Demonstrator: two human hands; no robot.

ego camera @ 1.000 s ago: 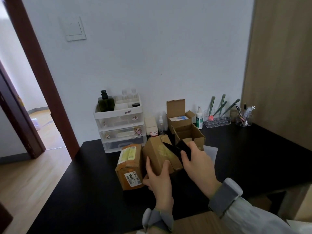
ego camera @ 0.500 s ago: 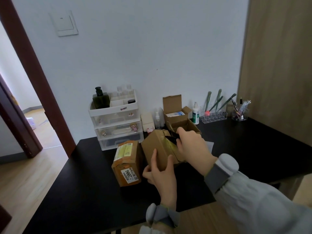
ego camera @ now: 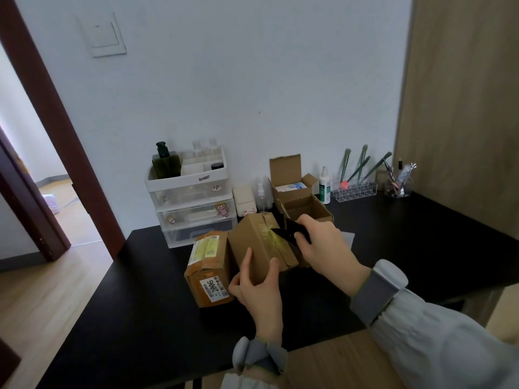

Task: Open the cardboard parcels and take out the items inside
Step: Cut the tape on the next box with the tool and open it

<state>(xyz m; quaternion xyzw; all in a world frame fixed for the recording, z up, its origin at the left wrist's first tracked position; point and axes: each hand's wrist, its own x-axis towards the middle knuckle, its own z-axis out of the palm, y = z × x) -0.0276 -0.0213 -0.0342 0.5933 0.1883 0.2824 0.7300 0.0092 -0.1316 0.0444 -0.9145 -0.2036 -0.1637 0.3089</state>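
Observation:
A plain brown cardboard parcel (ego camera: pixel 259 242) stands tilted on the black table (ego camera: pixel 140 304), its taped seam facing me. My left hand (ego camera: pixel 259 293) grips its near lower end, thumb and fingers on either side. My right hand (ego camera: pixel 323 245) is closed on a black knife (ego camera: pixel 289 234) whose blade tip rests on the yellowish tape along the parcel's top. A second sealed parcel (ego camera: pixel 209 270), wrapped in orange-brown tape with a white label reading 2006, lies just left of the first, touching it.
Behind the parcels sit two opened cardboard boxes (ego camera: pixel 303 209), one with a raised flap (ego camera: pixel 285 167). A white drawer organiser (ego camera: pixel 191 200) stands at the back left, spray bottles (ego camera: pixel 324 186) and a clear brush holder (ego camera: pixel 354 188) at the back right. An open doorway lies left.
My right hand has drawn back toward me along the seam, and the black knife blade now shows on the tape. My left hand keeps the same grip on the parcel.

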